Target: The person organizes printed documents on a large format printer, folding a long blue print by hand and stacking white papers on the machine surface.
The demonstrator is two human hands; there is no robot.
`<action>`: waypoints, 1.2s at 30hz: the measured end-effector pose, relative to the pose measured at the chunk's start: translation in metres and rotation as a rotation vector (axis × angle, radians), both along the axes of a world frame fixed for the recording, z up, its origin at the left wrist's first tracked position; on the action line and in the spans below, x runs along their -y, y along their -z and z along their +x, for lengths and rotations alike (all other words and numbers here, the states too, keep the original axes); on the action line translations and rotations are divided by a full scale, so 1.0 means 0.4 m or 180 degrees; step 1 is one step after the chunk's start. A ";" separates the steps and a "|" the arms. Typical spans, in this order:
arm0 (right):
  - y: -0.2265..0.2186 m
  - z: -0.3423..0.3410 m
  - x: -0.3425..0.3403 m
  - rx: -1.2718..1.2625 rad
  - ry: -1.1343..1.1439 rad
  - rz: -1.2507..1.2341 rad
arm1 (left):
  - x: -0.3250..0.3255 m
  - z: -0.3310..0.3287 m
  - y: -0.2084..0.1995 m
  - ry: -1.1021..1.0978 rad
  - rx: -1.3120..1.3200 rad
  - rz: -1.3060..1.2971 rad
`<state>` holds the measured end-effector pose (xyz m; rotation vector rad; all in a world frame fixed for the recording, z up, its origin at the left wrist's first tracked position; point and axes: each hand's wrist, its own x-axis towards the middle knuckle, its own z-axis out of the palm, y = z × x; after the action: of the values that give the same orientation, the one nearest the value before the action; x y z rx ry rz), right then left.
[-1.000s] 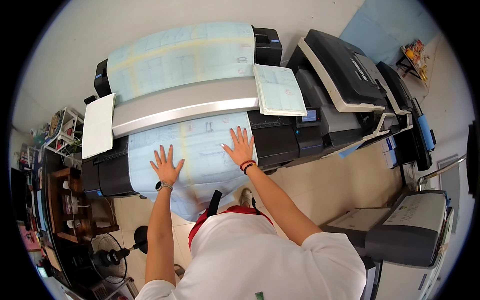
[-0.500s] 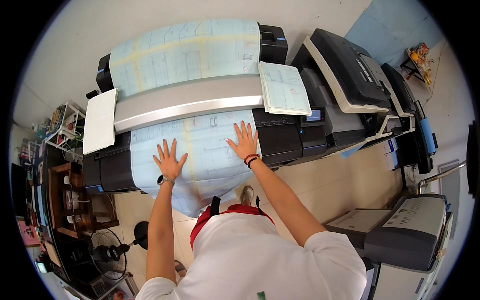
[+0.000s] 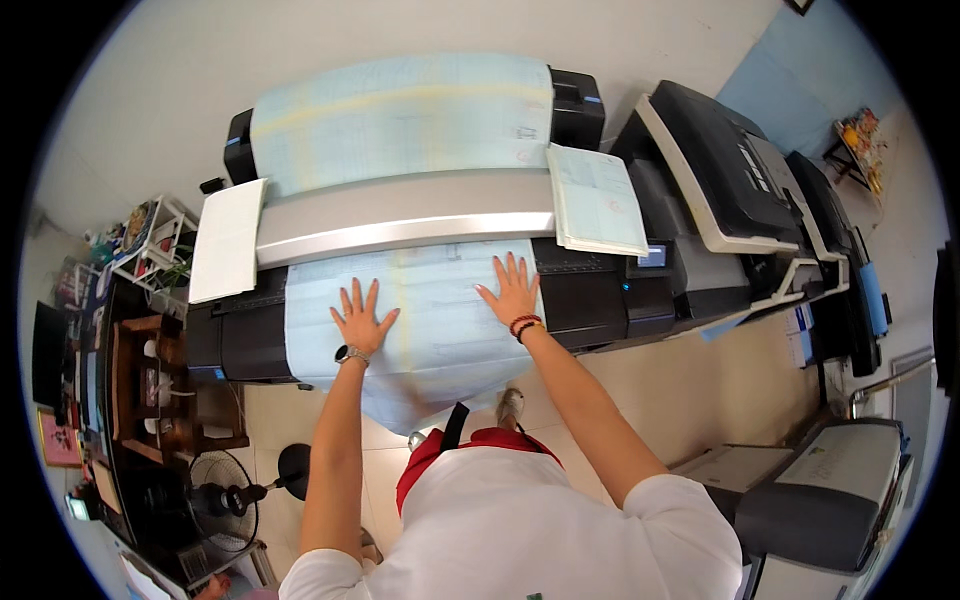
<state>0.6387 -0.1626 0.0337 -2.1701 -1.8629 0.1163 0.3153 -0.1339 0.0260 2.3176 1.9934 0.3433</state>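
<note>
A large pale blue drawing sheet (image 3: 430, 330) with a yellowed fold line lies across the front of a wide-format scanner (image 3: 410, 215). My left hand (image 3: 362, 322) rests on its left part, palm down and fingers spread. Near the sheet's right edge, my right hand (image 3: 512, 292) lies flat with fingers apart. Neither hand grips anything. The sheet's front end sags over the machine's edge toward my body. Behind the silver cover, another stretch of blue drawing (image 3: 400, 105) shows; the cover hides whether the two join.
Folded papers sit at both ends of the cover: a white stack (image 3: 228, 240) left, bluish drawings (image 3: 598, 200) right. A small screen (image 3: 652, 256) is lit. Office copiers (image 3: 720, 165) stand to the right, another large machine (image 3: 820, 495) lower right. A fan (image 3: 222, 498) stands lower left.
My view has shifted, so the machine appears lower and farther right. Both hands stay flat on the sheet, slightly closer to the silver cover.
</note>
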 end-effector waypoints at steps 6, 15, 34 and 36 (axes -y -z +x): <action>-0.005 -0.001 -0.005 -0.0003 0.0012 -0.0101 | -0.002 0.003 -0.002 0.0037 0.0100 0.0063; -0.001 0.001 -0.010 -0.0142 0.0002 -0.0228 | -0.002 -0.002 -0.010 0.0041 0.0208 0.0047; -0.001 0.014 -0.032 -0.0080 -0.0006 -0.0256 | -0.011 0.009 -0.017 0.0004 0.0133 -0.0107; -0.004 0.018 -0.038 -0.0090 -0.0017 -0.0268 | -0.016 0.013 -0.017 -0.0019 0.0080 -0.0168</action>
<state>0.6459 -0.1472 0.0352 -2.2066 -1.8804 0.2293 0.3203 -0.1274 0.0327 2.2652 1.9737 0.3146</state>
